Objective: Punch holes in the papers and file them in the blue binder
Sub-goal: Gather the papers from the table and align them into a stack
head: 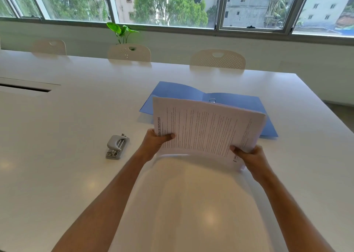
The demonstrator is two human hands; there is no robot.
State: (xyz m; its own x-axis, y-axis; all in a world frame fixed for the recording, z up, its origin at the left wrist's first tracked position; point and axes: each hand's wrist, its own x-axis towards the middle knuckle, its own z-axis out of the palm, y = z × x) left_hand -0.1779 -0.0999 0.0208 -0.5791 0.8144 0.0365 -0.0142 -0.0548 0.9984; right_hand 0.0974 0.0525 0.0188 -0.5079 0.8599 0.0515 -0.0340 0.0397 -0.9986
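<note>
Here both hands — left [153, 140], right [251, 156] — are gripping the papers [206, 129]; the punch [117, 146] is lying left, probably nearer the left grip.

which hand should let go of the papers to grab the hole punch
Left, probably. The hole punch sits on the table just outside the left hand; the right hand is on the papers' far side and can keep holding them.

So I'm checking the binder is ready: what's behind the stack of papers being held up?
The open blue binder lies flat on the table behind the papers. One metal ring shows above their top edge; the binder's middle is covered.
</note>
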